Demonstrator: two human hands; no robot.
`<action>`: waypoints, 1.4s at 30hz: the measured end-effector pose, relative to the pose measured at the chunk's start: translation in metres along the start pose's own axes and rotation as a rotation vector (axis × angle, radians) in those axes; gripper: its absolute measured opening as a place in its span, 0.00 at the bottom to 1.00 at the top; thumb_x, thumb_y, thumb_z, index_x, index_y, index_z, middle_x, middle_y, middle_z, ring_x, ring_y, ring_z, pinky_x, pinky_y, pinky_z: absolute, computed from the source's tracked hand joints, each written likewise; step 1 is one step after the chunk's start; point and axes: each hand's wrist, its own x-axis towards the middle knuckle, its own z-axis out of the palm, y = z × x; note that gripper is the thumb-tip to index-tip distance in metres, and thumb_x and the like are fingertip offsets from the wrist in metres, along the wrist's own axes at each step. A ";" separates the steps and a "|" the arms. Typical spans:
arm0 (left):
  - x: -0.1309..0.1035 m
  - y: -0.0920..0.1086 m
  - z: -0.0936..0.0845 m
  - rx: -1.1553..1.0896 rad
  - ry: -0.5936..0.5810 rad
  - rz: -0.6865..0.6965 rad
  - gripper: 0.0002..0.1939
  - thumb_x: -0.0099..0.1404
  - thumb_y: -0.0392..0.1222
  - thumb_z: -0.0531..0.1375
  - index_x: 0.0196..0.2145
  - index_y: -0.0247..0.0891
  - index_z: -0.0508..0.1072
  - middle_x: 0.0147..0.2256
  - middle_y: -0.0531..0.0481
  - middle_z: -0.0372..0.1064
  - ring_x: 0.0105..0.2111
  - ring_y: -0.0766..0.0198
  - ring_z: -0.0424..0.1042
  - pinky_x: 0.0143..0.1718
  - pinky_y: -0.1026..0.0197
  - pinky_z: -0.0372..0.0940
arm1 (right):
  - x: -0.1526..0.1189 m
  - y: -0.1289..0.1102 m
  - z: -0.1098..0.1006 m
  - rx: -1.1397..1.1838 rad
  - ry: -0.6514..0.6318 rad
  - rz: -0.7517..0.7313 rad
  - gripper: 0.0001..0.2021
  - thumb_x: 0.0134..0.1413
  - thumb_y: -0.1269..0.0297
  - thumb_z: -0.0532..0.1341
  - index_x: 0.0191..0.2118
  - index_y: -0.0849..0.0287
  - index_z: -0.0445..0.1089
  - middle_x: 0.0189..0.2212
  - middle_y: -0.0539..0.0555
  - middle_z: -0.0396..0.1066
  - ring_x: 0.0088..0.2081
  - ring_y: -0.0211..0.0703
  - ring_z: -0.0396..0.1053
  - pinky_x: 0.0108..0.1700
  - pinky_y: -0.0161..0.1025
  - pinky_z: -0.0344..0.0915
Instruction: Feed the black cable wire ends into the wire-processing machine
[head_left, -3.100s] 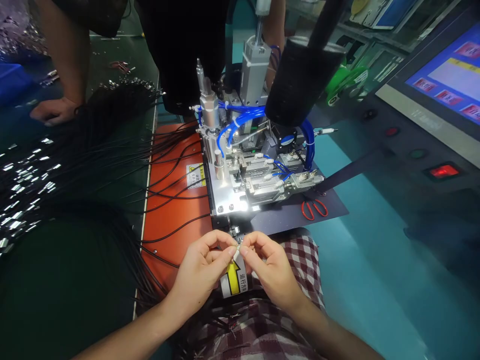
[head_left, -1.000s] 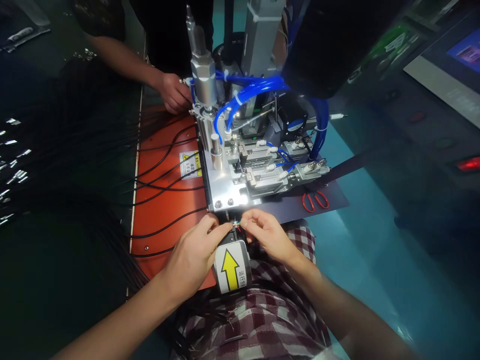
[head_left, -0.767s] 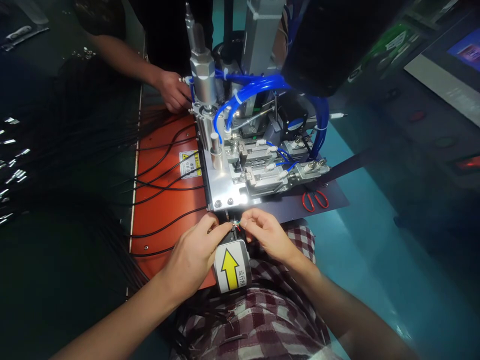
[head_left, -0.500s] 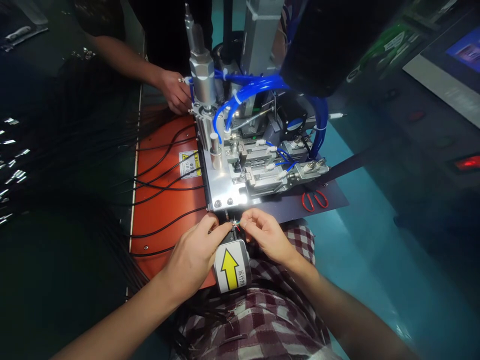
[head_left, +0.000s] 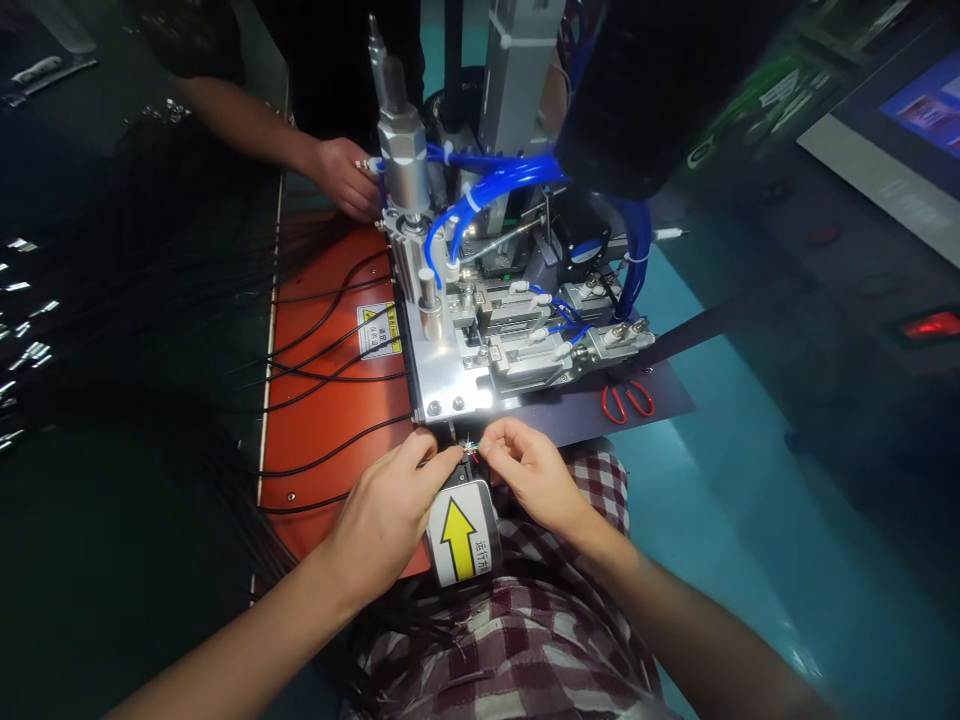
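Several thin coloured wires (head_left: 471, 450), with white, red and green ends, show between my fingertips just in front of the machine's metal plate (head_left: 444, 385). My left hand (head_left: 394, 500) is closed, thumb and forefinger pinching at the left end of these wires. From the right, my right hand (head_left: 534, 475) pinches their other side with thumb and forefinger. What lies inside each pinch is mostly hidden. Right below my fingertips is a white guide cover (head_left: 463, 535) with a yellow arrow. A black cable (head_left: 307, 508) runs across the orange board towards my left hand.
Several black cables cross the orange board (head_left: 322, 430) at left. Blue air tubes (head_left: 510, 180) arch over the machine's cylinders. Red-handled scissors (head_left: 628, 402) lie on the dark plate at right. A co-worker's hand (head_left: 349, 180) is at the machine's far left side.
The view has shifted very slightly. Both hands stay pinched at the wires in nearly the same place, and the co-worker's hand has barely moved.
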 end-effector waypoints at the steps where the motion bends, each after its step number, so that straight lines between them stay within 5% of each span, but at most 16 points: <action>1: 0.000 0.000 0.000 0.003 0.001 0.006 0.15 0.62 0.27 0.51 0.45 0.34 0.70 0.34 0.45 0.65 0.30 0.60 0.68 0.29 0.61 0.65 | 0.000 0.000 0.000 -0.018 0.005 0.004 0.07 0.56 0.62 0.57 0.29 0.58 0.63 0.20 0.45 0.58 0.22 0.35 0.58 0.25 0.33 0.56; 13: 0.000 0.001 0.001 0.202 -0.004 0.062 0.11 0.63 0.30 0.52 0.43 0.33 0.69 0.36 0.43 0.68 0.31 0.57 0.68 0.29 0.57 0.66 | -0.001 -0.008 -0.002 -0.082 0.029 0.072 0.06 0.54 0.63 0.58 0.29 0.59 0.65 0.20 0.46 0.61 0.22 0.36 0.61 0.25 0.33 0.58; 20: -0.002 -0.001 0.002 0.171 -0.018 0.043 0.12 0.64 0.30 0.52 0.43 0.34 0.69 0.36 0.43 0.68 0.32 0.58 0.68 0.30 0.58 0.67 | -0.004 -0.011 0.006 -0.132 0.133 -0.059 0.06 0.53 0.62 0.59 0.30 0.59 0.67 0.22 0.47 0.63 0.23 0.36 0.59 0.26 0.33 0.57; 27: -0.001 0.001 0.001 0.152 -0.053 0.019 0.13 0.64 0.29 0.50 0.43 0.36 0.70 0.38 0.43 0.67 0.34 0.58 0.68 0.33 0.58 0.67 | 0.006 -0.004 0.005 0.099 0.067 0.167 0.10 0.50 0.59 0.59 0.26 0.59 0.64 0.14 0.44 0.59 0.17 0.34 0.55 0.21 0.33 0.52; 37: -0.002 0.002 0.001 0.163 -0.081 -0.013 0.12 0.63 0.29 0.52 0.42 0.36 0.70 0.35 0.45 0.67 0.32 0.58 0.68 0.31 0.58 0.66 | -0.002 -0.009 0.021 -0.039 0.219 -0.075 0.07 0.51 0.61 0.61 0.28 0.59 0.66 0.20 0.46 0.61 0.21 0.35 0.56 0.24 0.34 0.54; 42: -0.003 0.000 0.002 0.146 -0.070 0.007 0.14 0.63 0.28 0.51 0.44 0.36 0.69 0.38 0.44 0.67 0.33 0.58 0.68 0.32 0.58 0.65 | 0.000 -0.008 0.016 -0.026 0.207 -0.013 0.08 0.51 0.61 0.59 0.27 0.59 0.66 0.19 0.46 0.60 0.21 0.35 0.55 0.23 0.34 0.52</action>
